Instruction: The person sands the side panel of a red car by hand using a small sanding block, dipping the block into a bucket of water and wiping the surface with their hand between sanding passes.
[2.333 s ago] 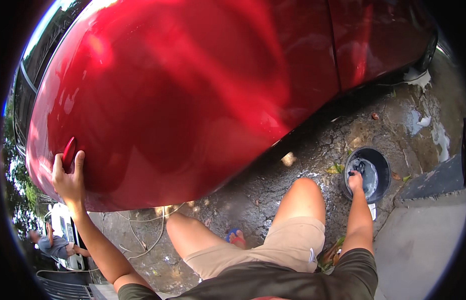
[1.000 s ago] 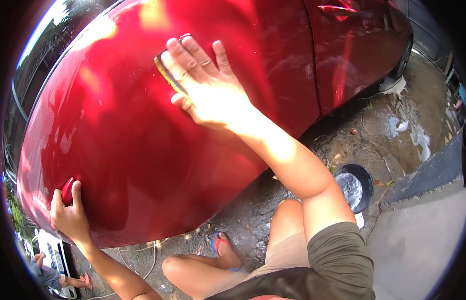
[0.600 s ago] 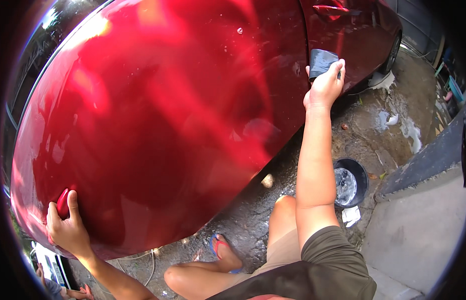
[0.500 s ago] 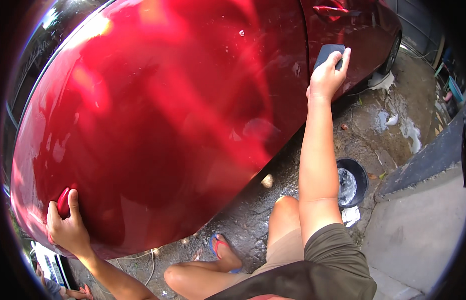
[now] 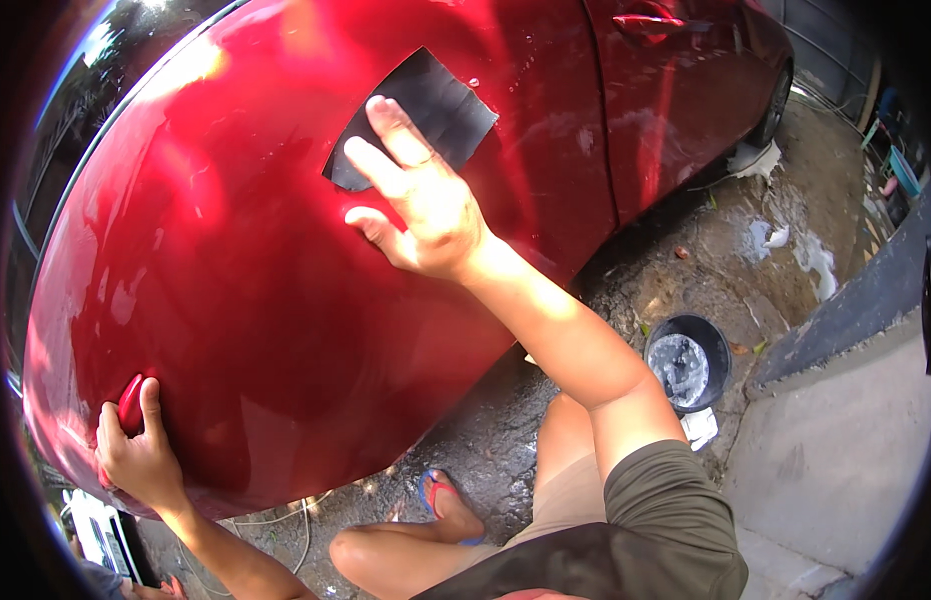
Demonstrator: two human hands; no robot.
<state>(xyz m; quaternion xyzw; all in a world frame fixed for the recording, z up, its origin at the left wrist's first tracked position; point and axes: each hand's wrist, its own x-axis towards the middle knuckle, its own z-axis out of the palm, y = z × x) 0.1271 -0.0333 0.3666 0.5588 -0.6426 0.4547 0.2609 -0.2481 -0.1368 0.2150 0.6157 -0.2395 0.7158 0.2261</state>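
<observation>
A glossy red car panel [image 5: 286,330] fills the left and middle of the view. My right hand [image 5: 426,205] lies over a dark grey, flexible sheet that looks like sandpaper [image 5: 441,95], against the upper part of the panel. Its fingers are spread, with the tips on the sheet. Low on the left, my left hand [image 5: 141,465] has its fingers curled round a red door handle [image 5: 131,405]; part of the grip is hidden behind the hand.
A black bucket of sudsy water [image 5: 686,365] stands on the wet ground by a low concrete wall [image 5: 846,430]. Another door handle [image 5: 651,22] sits further along the car. A thin hose or cord [image 5: 304,530] lies near my sandalled foot [image 5: 451,510]. Another person's hand [image 5: 161,588] shows at lower left.
My right hand has swung left from near the door seam to the middle of the panel, and the dark sheet now lies flat under its spread fingers. My left hand stays on the handle.
</observation>
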